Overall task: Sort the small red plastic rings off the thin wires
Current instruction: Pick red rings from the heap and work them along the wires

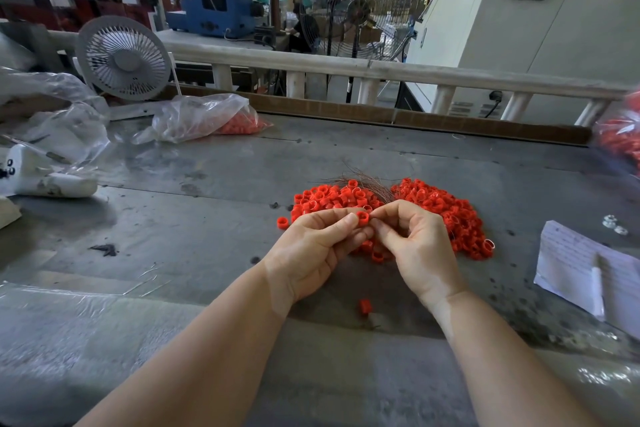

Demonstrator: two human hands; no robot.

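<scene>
Head view: both hands' fingers (pixel 349 222) pinch one red ring (pixel 363 218); paper's (pixel 568 260) writing unreadable.

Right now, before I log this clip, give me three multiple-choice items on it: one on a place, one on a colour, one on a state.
1. Where does the clear bag of rings lie?
A. far left, near the white desk fan
B. under the paper
C. on the railing

2. What colour is the ring pile?
A. blue
B. red
C. white

3. What is the left hand doing?
A. lying flat
B. pinching a ring
C. lifting the fan

Answers: A, the bag sits just right of the fan; B, the heap is bright red; B, fingers close on one ring, meeting the right hand.
</scene>
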